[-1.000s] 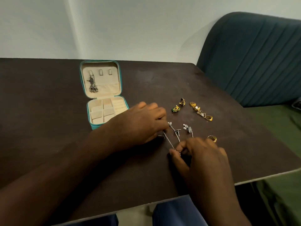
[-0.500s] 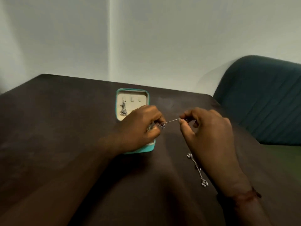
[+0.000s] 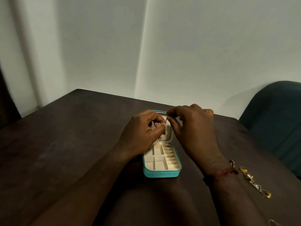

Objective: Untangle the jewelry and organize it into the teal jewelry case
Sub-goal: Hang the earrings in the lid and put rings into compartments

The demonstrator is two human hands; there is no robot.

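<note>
The teal jewelry case [image 3: 161,174] lies open on the dark table, its cream compartments facing up and its lid tilted back. A thin silver chain [image 3: 165,122] hangs in front of the lid's cream lining. My right hand [image 3: 192,128] pinches the chain's top end at the lid's upper edge. My left hand [image 3: 143,131] pinches it lower down, over the lid's left half, and hides most of the lid. A small silver charm [image 3: 160,139] dangles below my left fingers.
Several gold rings [image 3: 254,181] lie in a row on the table at the right, past my right wrist. A dark and gold earring [image 3: 232,162] lies near them. One more gold ring [image 3: 273,223] sits at the bottom right. A teal chair [image 3: 276,115] stands beyond the table's right edge.
Both hands lifted the silver chain off the table and carried it over to the case's lid. The chain went from stretched sideways between the hands to hanging upright. The camera view tilted up.
</note>
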